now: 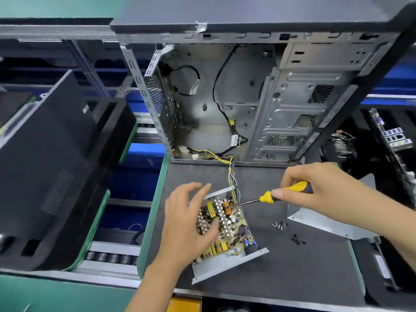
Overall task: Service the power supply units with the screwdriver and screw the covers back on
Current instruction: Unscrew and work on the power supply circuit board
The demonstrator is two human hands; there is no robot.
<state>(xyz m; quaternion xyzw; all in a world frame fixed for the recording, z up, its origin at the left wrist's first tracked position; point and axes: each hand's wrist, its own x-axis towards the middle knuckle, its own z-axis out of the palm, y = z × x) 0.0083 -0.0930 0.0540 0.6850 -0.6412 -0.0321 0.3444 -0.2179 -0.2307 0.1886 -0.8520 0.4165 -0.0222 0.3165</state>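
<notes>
Power supply unit (pixel 227 230), its cover off and the circuit board bare, lies on the dark work mat (pixel 281 273) directly under the left hand (pixel 189 224). That hand hovers over or rests on the unit's left half with fingers spread and loosely bent, the thumb lying across the components; whether the fingertips actually press on the board cannot be told. To the right of it and a little farther from the person, the right hand (pixel 315 188) grips the yellow-and-black handle of the screwdriver (pixel 276 195), thumb laid along the top, fingers curled round it. The shaft runs left from that hand, its tip down among the parts at the unit's far right corner, beside an orange coil. A bundle of coloured wires (pixel 231 174) leads from that corner away from both hands into the open computer case (pixel 258 97) standing beyond them. Just below the right hand, on the mat, lie two small clusters of loose screws (pixel 279 225), and beneath the right forearm sits the removed metal cover (pixel 324 224), partly hidden by the arm.
</notes>
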